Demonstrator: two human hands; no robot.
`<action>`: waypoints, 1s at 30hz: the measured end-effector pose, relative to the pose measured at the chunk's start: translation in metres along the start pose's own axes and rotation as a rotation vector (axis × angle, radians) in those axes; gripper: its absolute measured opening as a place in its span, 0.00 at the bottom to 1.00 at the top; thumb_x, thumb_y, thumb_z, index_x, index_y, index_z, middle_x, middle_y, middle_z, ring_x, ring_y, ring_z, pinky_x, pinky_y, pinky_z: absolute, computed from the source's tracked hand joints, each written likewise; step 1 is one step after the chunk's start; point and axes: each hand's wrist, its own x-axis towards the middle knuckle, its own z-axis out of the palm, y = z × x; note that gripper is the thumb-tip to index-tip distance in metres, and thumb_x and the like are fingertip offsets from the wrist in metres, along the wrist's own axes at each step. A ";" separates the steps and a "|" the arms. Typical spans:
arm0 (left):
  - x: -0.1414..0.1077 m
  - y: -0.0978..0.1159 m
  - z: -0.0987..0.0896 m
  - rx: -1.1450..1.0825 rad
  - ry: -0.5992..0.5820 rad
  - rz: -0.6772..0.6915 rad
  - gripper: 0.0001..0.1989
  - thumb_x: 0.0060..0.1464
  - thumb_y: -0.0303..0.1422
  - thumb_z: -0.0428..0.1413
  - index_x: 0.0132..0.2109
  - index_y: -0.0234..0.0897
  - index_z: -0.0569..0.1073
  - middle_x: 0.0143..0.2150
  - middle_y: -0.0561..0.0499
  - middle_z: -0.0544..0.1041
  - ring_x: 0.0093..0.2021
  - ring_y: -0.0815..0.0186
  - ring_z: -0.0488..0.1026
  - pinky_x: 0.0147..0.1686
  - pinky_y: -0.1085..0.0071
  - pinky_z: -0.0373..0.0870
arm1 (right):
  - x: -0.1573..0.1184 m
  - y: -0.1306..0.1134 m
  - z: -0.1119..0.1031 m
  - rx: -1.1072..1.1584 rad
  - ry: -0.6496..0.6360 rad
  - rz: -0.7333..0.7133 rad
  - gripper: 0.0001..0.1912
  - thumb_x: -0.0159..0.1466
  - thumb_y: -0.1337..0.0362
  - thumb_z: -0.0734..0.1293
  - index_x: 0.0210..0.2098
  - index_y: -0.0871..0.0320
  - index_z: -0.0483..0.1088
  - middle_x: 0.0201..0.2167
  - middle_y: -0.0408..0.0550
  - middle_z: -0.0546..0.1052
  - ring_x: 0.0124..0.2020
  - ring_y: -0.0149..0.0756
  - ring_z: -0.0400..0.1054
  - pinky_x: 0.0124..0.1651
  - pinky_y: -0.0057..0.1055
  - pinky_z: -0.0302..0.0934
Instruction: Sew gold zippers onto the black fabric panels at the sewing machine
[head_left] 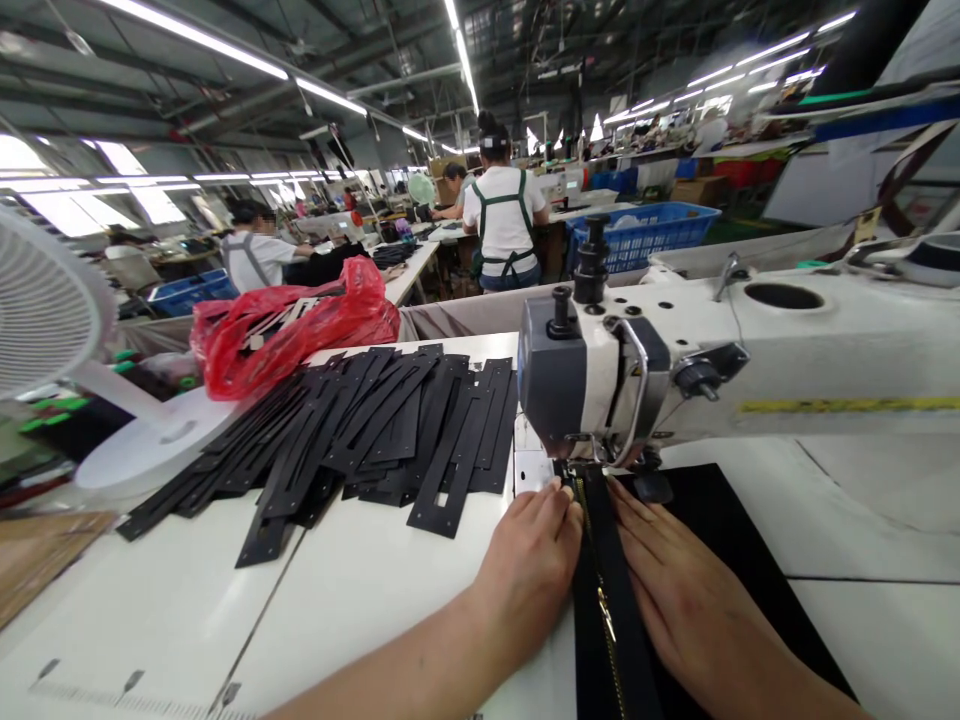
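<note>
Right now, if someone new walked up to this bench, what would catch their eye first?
Probably the white sewing machine at right, with the left hand and right hand pressed flat either side of a black zipper strip running under its head. Next, the fanned pile of black slotted pieces at centre left, and the bright red plastic bag behind it.

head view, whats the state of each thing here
black zipper strip: flat under the needle, pinned by both hands
left hand: pressed flat on it
right hand: pressed flat
slotted black pieces: loosely piled
red plastic bag: crumpled, full
</note>
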 end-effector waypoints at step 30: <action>0.000 -0.002 -0.002 0.014 -0.027 0.023 0.12 0.61 0.23 0.43 0.46 0.26 0.69 0.44 0.38 0.73 0.47 0.58 0.71 0.43 0.62 0.72 | 0.008 0.000 -0.006 0.165 -0.134 0.106 0.22 0.61 0.74 0.54 0.54 0.71 0.63 0.56 0.63 0.65 0.59 0.45 0.55 0.59 0.48 0.54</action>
